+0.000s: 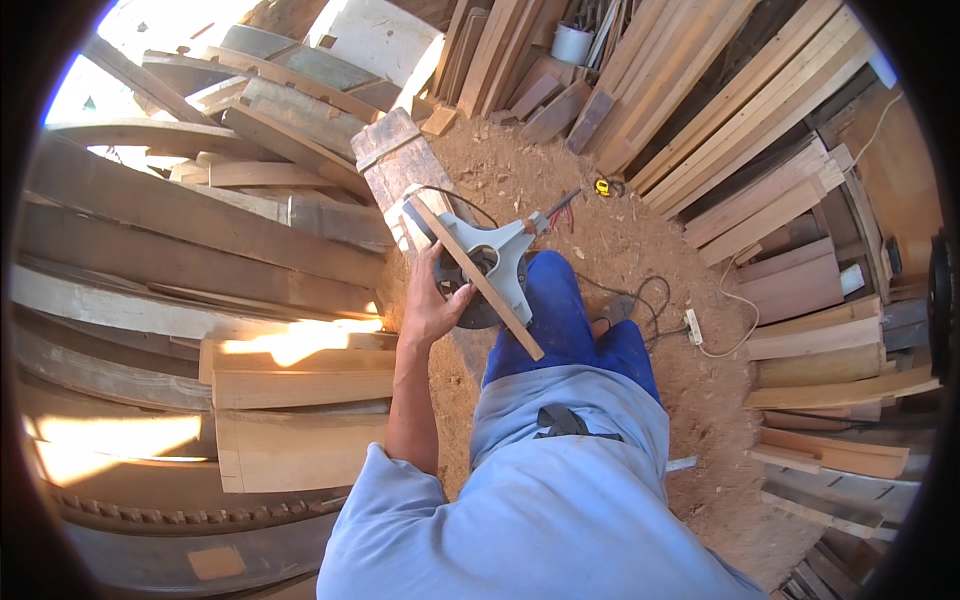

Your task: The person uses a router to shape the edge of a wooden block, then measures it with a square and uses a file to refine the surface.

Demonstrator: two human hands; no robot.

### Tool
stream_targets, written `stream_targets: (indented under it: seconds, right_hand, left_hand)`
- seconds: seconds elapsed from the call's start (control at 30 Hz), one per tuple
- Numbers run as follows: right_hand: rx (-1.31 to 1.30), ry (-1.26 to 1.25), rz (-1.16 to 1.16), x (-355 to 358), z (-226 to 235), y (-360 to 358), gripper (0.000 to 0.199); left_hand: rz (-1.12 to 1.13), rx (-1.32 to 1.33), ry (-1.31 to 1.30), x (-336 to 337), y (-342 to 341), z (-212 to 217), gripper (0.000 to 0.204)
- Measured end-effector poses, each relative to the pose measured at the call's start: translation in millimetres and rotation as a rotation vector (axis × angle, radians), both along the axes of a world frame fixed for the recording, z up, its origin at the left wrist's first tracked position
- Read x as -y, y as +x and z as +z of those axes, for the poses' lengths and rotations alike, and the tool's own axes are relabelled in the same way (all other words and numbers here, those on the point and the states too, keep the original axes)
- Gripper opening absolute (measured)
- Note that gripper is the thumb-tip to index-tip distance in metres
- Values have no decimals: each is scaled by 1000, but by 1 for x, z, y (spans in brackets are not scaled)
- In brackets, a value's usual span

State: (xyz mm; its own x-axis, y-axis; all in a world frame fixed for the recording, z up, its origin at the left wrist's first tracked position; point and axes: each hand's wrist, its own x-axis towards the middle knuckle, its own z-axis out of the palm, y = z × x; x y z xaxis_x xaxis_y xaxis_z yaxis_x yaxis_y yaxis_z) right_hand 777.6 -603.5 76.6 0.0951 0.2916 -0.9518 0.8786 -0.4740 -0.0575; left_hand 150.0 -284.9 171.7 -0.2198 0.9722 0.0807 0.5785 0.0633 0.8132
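My left hand [436, 305] is closed on the near left side of a grey three-armed machine [512, 255], fingers and thumb curved around its dark round part. The thumb and fingertips reach the edge of a narrow wooden strip [478, 275] lying slantwise across the machine. One end of the strip is over my blue trouser leg [545, 310]. A black cord curves behind the machine, which rests by a worn plank bench [402, 160]. My right hand and forearm do not show.
Stacked boards [200, 245] fill the left side; more timber [800, 200] leans around the right and back. A yellow tape measure [602, 187] lies on the dirt floor [700, 400]. A white power strip [692, 326] and cords lie right of my legs. A white bucket [571, 44] stands behind.
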Motion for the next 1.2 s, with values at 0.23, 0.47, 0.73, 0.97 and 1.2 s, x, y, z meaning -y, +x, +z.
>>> stream_targets:
  seconds: [0.23, 0.47, 0.73, 0.97, 1.2]
  right_hand:
    - [10, 115, 5, -12, 1, -33, 27]
    - [42, 179, 101, -36, 3, -38, 27]
    - [279, 448, 529, -259, 38, -104, 27]
    - [-600, 845, -42, -349, 165, -295, 73]
    - [-622, 989, 604, -332, 152, -400, 73]
  left_hand:
    - [-13, -150, 77, 2, -1, -7, 82]
    - [-13, -172, 61, 4, 2, -10, 78]
    - [37, -112, 50, 11, 4, -5, 77]
    - [60, -144, 148, 12, 7, -13, 73]
    - [169, -27, 146, 21, 2, -16, 87]
